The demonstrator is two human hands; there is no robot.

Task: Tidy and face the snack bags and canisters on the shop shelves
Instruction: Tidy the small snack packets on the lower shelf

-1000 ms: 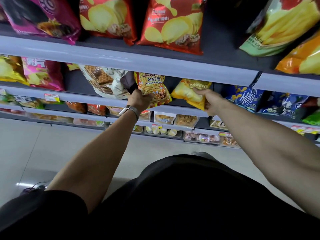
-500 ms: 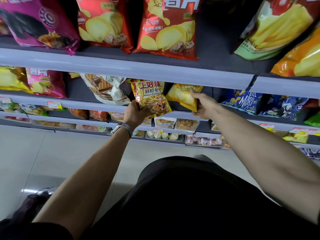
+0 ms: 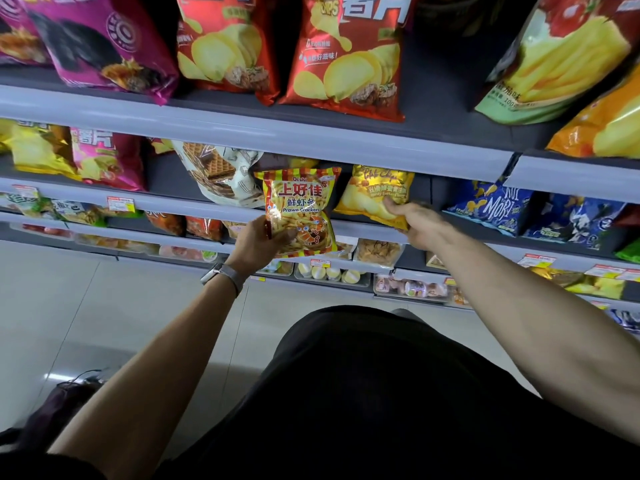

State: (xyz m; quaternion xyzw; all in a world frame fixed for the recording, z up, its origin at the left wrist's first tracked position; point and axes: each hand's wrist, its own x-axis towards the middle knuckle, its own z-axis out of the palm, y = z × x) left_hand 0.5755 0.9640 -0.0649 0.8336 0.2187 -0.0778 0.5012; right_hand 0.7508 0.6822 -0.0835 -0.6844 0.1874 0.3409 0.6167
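My left hand [image 3: 254, 242] grips the lower left edge of a red-and-yellow striped prawn cracker bag [image 3: 299, 209], held upright in front of the second shelf's edge [image 3: 180, 204] with its label facing me. My right hand [image 3: 417, 223] pinches the lower right corner of a yellow honey butter chips bag [image 3: 372, 194], which sits tilted on that same shelf just right of the cracker bag. A watch is on my left wrist.
A white wafer bag [image 3: 218, 174] leans left of the cracker bag; blue chip bags [image 3: 491, 206] lie to the right. Red potato chip bags [image 3: 343, 53], a magenta bag [image 3: 100, 39] and a fries bag [image 3: 557, 60] fill the top shelf. Lower shelves hold small packs and tubs.
The prawn cracker bag has come forward and up out of the shelf and now faces me squarely. My right hand shifted to the yellow bag's lower corner and the bag stands more upright.
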